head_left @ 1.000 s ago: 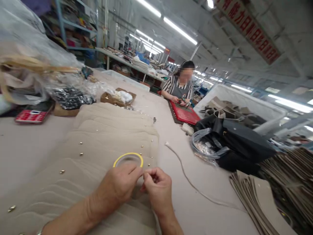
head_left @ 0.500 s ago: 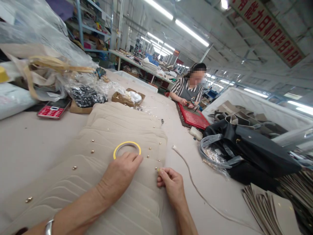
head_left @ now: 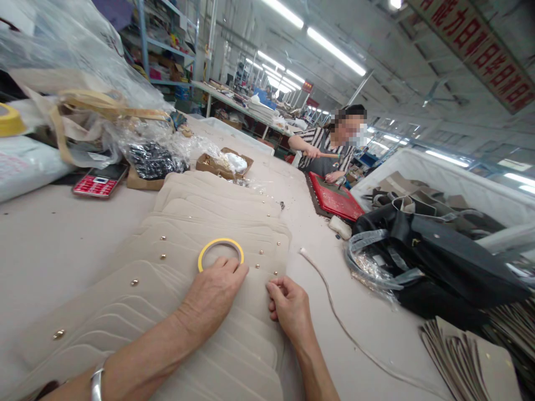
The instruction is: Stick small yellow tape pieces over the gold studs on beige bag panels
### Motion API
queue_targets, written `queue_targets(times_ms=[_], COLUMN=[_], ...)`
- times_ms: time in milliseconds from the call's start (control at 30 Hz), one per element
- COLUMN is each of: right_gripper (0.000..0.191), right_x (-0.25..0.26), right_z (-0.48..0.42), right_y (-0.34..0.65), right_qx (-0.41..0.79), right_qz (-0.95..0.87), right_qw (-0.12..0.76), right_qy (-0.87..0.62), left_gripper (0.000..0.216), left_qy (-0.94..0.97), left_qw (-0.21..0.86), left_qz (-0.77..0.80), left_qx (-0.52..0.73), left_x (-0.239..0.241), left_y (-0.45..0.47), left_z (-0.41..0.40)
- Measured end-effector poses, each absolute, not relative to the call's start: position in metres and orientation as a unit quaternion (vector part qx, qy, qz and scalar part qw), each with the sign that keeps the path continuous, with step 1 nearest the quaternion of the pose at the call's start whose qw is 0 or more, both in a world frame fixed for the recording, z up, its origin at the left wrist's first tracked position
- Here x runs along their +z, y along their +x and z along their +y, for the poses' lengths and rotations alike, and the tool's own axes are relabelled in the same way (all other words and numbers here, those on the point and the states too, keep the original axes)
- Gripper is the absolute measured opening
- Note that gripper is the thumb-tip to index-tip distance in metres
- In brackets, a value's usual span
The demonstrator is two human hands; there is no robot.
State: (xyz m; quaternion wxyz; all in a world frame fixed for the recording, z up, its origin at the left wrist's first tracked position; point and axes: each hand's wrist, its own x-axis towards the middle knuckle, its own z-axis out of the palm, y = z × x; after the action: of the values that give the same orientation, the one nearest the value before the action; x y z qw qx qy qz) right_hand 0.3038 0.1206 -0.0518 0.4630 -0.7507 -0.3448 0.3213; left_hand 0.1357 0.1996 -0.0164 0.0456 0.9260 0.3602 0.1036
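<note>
Overlapping beige panels (head_left: 167,303), with gold studs along both sides, lie fanned out in front of me. My left hand (head_left: 218,287) is closed on the near edge of a roll of yellow tape (head_left: 208,248), held over the panels. At their right edge my right hand (head_left: 288,303) is closed, thumb and forefinger pinched together close to a gold stud (head_left: 276,273). What those fingertips hold, if anything, is hidden.
A pale cord (head_left: 330,292) lies right of the panels, near black bags (head_left: 447,250). Behind the panels stands a small cardboard box (head_left: 209,163). A calculator (head_left: 100,181) is at left. Across the table a co-worker (head_left: 321,150) holds a hammer over a red board (head_left: 334,197).
My right thumb and forefinger now cover the spot where a yellow bit showed beside a stud. My left hand stays on the tape roll. The co-worker's hammer has risen. The view shifted slightly.
</note>
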Motion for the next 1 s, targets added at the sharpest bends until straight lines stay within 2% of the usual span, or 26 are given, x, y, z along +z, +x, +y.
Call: queue_targets(times_ms=[200, 667, 833, 1000], right_gripper=[0.031, 0.031, 0.023, 0.042], right_x=[-0.057, -0.049, -0.041, -0.040], right_z=[0.111, 0.115, 0.123, 0.136], right_y=[0.309, 0.305, 0.317, 0.317], right_qx=[0.329, 0.260, 0.051, -0.001], right_qz=[-0.303, -0.422, -0.594, -0.686], right_qw=[0.515, 0.416, 0.382, 0.262], right_qy=[-0.732, -0.763, -0.706, -0.679], left_gripper=[0.024, 0.020, 0.021, 0.024], left_qy=[0.924, 0.922, 0.920, 0.924], left_qw=[0.054, 0.070, 0.063, 0.046], left_qz=[0.365, 0.360, 0.365, 0.374], left_qx=[0.095, 0.122, 0.126, 0.070], left_x=[-0.015, -0.022, -0.028, -0.020], left_y=[0.135, 0.134, 0.137, 0.142], left_z=[0.200, 0.202, 0.207, 0.203])
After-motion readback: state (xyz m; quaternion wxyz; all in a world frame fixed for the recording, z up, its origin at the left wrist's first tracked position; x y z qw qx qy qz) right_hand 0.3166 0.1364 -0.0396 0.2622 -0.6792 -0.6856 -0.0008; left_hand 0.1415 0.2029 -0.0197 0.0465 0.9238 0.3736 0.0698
